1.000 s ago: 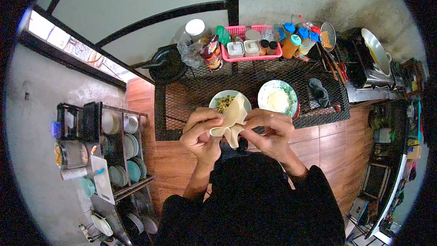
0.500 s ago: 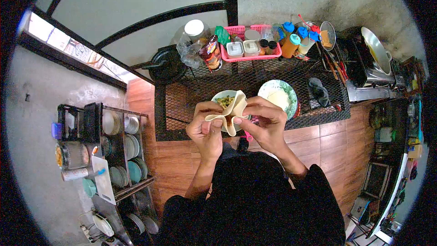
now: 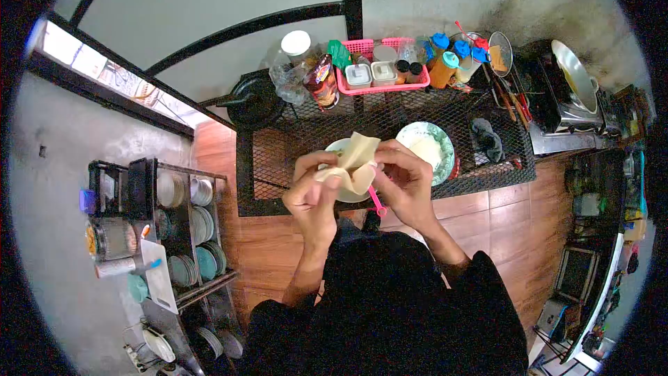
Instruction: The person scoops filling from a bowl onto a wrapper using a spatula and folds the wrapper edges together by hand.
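Observation:
A pale dumpling wrapper (image 3: 360,147) is pinched between both hands, its edges gathered into folds and one flap standing up. My left hand (image 3: 311,195) is closed on its left side, thumb against the near folds. On the other side my right hand (image 3: 406,191) grips the wrapper's right edge between thumb and fingers. Any filling inside is hidden by the folds. Below the hands sits a bowl (image 3: 353,198), mostly covered by them, with a pink handle (image 3: 378,203) sticking out toward me. Right of it, a green-patterned plate (image 3: 445,143) bears a pale, flat stack that looks like wrappers (image 3: 426,149).
On the black mesh table (image 3: 306,130) a pink basket (image 3: 385,89) holds containers, with squeeze bottles (image 3: 443,69) beside it. A black pan (image 3: 255,101) is at the back left. A dark cloth (image 3: 486,139) lies right of the plate. A large wok (image 3: 575,76) stands at the right.
The wrapper has been folded further: its open, star-like edges are now drawn closer together and its flap has risen. The fingers have shifted slightly, and more of the pink handle shows.

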The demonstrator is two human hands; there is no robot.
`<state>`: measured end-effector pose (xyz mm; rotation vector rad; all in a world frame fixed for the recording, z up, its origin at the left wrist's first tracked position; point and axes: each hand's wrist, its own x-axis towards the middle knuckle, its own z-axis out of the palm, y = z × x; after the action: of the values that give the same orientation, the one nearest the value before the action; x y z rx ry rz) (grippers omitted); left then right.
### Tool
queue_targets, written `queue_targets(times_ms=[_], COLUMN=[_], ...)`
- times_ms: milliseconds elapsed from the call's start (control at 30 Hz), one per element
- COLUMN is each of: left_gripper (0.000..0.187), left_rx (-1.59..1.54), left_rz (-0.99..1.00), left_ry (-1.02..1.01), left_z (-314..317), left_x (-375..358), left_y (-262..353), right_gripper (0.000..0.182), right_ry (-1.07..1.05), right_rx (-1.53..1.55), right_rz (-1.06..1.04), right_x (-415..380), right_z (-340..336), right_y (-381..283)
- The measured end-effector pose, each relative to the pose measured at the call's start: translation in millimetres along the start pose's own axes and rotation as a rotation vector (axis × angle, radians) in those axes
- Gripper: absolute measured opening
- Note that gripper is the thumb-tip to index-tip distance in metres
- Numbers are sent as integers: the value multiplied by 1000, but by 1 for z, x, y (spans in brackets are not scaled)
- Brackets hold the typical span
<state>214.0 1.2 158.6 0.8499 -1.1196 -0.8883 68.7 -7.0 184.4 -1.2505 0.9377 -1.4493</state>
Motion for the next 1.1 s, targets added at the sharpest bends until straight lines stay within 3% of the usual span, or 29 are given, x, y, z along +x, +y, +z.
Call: queue_targets(times_ms=[133,167,500,600,667,933,1000,1100], left_gripper=[22,21,15,15,16,32,33,33], left_rx=[-370,-415,-173,-19,128,-164,-133,-160], left_rz=[-144,-111,-62,29,107,44,-119,-95], left_ry=[136,88,170,144,-4,-190,-138,-151], left_z=[4,1,0,-1,-9,-12,-15,-18], left_x=[-1,-1,-6,-5,-6,2,-3,-4], left_y=[1,-4,4,6,7,7,4,-3], right_gripper=[11,11,13,14,15,16,12,16], right_ry=[-17,-5,22,-6,-14,-116,-164,-173], right_rx=[29,16,-108,-183,-193,-206,-182,-104], right_rz=[50,37,-39,-8,-26,-125,-161,-4], right_x=[-8,-10,-9,-9,-9,-6,-6,-8], right_z=[-3,-3,-1,-2,-2,-6,-6,-7], right_y=[15,15,0,-4,-5,-2,0,-4])
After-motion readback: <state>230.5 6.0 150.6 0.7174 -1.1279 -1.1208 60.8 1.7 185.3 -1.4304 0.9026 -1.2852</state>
